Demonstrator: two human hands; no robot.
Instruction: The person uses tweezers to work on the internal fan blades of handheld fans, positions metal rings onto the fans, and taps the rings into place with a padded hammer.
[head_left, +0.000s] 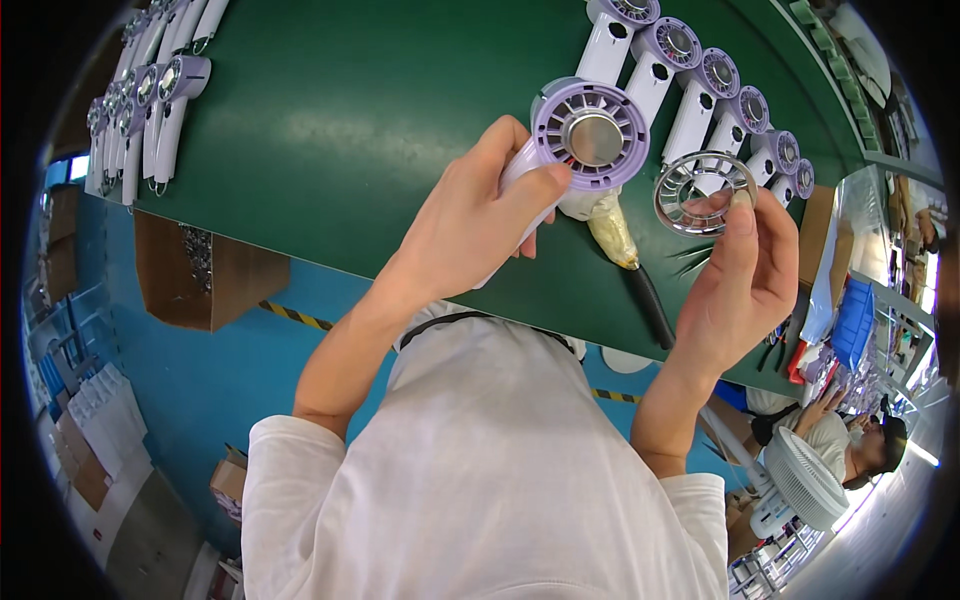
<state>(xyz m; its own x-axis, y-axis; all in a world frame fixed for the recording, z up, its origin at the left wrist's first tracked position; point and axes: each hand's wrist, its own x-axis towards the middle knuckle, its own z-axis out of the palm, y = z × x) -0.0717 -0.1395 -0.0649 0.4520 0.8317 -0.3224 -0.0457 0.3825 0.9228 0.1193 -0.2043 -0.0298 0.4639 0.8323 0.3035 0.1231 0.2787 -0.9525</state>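
Note:
My left hand point(480, 205) is closed around the handle of a lilac handheld fan point(597, 138). The fan's round head, with slotted rim and silver centre, faces up toward me. In my right hand point(745, 265), a shiny silver ring-shaped grille point(690, 222) is pinched between thumb and fingers at its edge, apart from the fan and to its right. Below the fan's head lies a tool wrapped in yellowish film point(610, 235), with a black ribbed grip or cord point(650, 305); its upper end is hidden.
The green table point(360, 110) carries a row of lilac and white fans point(690, 115) at the right and more fans point(150, 110) at the far left. An open cardboard box point(175, 275) stands below the left edge. A co-worker point(835, 440) sits right, near a grey fan point(805, 480).

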